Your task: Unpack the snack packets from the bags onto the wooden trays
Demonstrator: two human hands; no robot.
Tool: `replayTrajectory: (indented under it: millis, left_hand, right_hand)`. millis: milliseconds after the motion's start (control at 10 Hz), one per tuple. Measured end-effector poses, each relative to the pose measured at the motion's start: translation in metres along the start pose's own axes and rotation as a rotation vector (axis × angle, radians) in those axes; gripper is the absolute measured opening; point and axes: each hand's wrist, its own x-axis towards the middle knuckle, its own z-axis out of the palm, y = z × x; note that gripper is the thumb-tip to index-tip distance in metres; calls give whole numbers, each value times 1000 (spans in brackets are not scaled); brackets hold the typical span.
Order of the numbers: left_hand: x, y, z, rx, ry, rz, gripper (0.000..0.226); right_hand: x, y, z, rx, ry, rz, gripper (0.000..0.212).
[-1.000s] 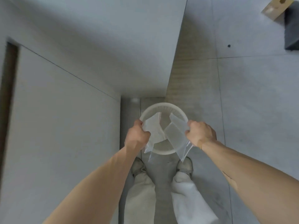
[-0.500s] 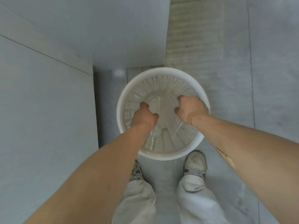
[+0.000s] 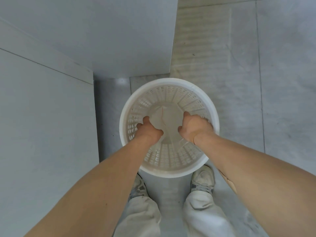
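Observation:
A white perforated round basket (image 3: 130, 106) stands on the floor in front of my feet. Both my hands reach down inside it. Crumpled clear plastic bags (image 3: 168, 122), one with a thin red seal line, lie at the basket's bottom between my hands. My left hand (image 3: 148, 131) has its fingers curled at the bags' left edge. More clear plastic shows under the wrist of my right hand (image 3: 195, 128), whose fingers curl at the right edge. No snack packets or wooden trays are in view.
A pale grey cabinet or wall panel (image 3: 42, 117) fills the left side, with its corner close to the basket. Grey tiled floor (image 3: 282, 82) stretches to the right. My shoes (image 3: 202, 180) and light trousers are just below the basket.
Both hands, holding empty clear bags above the basket a second ago, have gone down inside it. The bags now lie at the bottom, and the view has moved closer.

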Motion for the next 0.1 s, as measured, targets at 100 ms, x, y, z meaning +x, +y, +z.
replayTrajectory:
  millis: [100]
  left_hand:
    - [-25, 1, -6, 69, -19, -4, 82]
  right_hand:
    - [-24, -2, -11, -91, -9, -41, 36]
